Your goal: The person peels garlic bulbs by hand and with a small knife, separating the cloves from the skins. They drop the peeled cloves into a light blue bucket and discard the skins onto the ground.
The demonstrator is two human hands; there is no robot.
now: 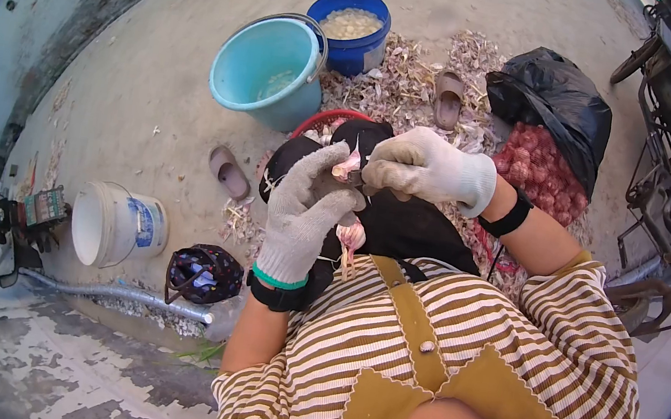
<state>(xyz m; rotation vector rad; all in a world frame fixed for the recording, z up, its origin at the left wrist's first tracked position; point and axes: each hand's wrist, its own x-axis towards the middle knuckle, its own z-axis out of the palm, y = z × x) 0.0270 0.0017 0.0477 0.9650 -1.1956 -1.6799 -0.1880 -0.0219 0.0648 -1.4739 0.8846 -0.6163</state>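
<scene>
My left hand, in a grey-white work glove with a green cuff, pinches a piece of pinkish garlic between thumb and fingers. Just below that thumb is a whole garlic bulb with its stalk pointing down, close against my lap. My right hand, gloved too, is closed right beside the garlic piece. A small dark edge shows between its fingertips and the garlic; I cannot tell what it is. Behind my hands, a red basket with garlic in it is partly hidden by my dark-clothed knees.
A light blue bucket and a dark blue bucket of peeled cloves stand ahead. Garlic skins litter the floor. A red net sack of garlic under a black bag lies right. A white bucket lies left.
</scene>
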